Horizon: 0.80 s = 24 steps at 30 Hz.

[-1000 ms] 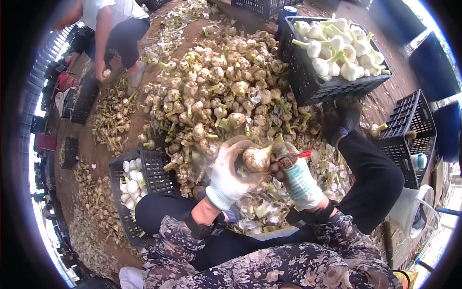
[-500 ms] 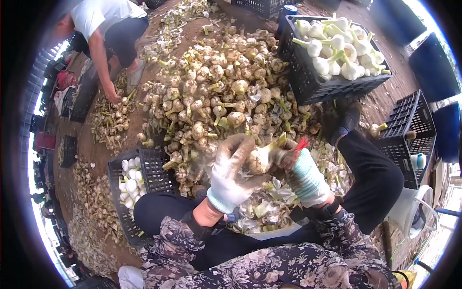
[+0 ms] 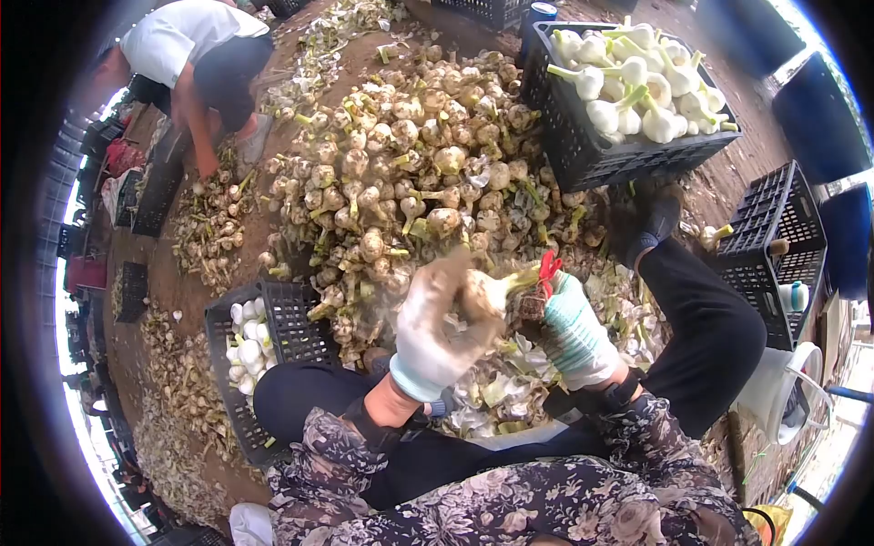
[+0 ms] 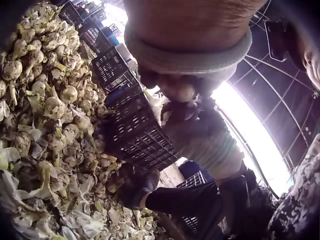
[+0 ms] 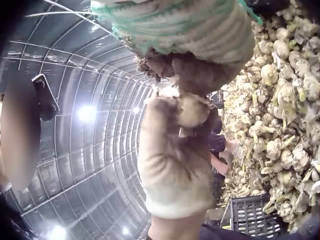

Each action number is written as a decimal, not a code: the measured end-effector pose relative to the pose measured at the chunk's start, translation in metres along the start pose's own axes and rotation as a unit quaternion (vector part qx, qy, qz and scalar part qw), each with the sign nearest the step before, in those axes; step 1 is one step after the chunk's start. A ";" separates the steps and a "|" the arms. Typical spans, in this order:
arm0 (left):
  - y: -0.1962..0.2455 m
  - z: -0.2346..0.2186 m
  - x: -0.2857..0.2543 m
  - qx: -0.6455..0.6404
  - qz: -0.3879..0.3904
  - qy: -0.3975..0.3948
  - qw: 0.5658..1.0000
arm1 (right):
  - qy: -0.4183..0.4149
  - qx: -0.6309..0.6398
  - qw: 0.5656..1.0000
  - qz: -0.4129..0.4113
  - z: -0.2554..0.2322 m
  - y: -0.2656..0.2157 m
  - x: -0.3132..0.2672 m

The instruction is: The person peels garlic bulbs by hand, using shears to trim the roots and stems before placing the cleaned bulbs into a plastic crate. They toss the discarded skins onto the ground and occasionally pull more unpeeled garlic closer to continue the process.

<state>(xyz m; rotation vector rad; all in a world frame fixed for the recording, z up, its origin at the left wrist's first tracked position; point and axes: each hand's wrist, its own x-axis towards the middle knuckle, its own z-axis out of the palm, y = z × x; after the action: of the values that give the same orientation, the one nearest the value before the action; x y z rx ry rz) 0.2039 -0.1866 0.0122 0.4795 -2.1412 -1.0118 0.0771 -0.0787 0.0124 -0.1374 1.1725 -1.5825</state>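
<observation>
In the head view, my gloved left hand grips a soil-stained garlic bulb, its fingers and thumb curved around it. The bulb's pale green stem points right. My right hand, in a white and teal glove, has curled fingers at the stem's end. A red tie and a brown wrapping show on that hand's finger side. In the right wrist view the bulb sits between the two gloves, with dark, dirty right fingertips close over the stem. The left wrist view shows the bulb partly hidden by the left glove.
A large heap of unpeeled garlic lies ahead. A black crate full of clean garlic stands at upper right, another crate with white bulbs by my left knee. Peeled skins lie between my legs. Another person bends at upper left.
The bulb stays in my left hand and has turned slightly. My right hand moved in over the bulb, then back along its stem to the right. The other person has bent lower.
</observation>
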 end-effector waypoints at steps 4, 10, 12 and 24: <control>-0.008 0.001 -0.009 -0.343 -0.293 0.020 0.892 | -0.013 -0.133 0.985 -0.110 -0.001 0.021 0.011; -0.029 -0.001 -0.014 -0.504 -0.410 -0.093 0.755 | -0.059 -0.172 0.973 -0.146 -0.013 0.030 0.022; -0.036 0.012 -0.026 -0.340 -0.324 -0.076 0.880 | -0.029 -0.263 0.948 -0.175 -0.016 0.019 0.018; -0.014 -0.019 0.004 -0.014 -0.039 -0.133 0.990 | -0.147 -0.083 0.982 -0.081 -0.008 -0.003 -0.004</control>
<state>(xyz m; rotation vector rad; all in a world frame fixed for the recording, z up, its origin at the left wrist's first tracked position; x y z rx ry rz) 0.2159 -0.2074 0.0110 0.4383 -2.3538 -1.2063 0.0716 -0.0705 0.0126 -0.5711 1.0780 -1.5398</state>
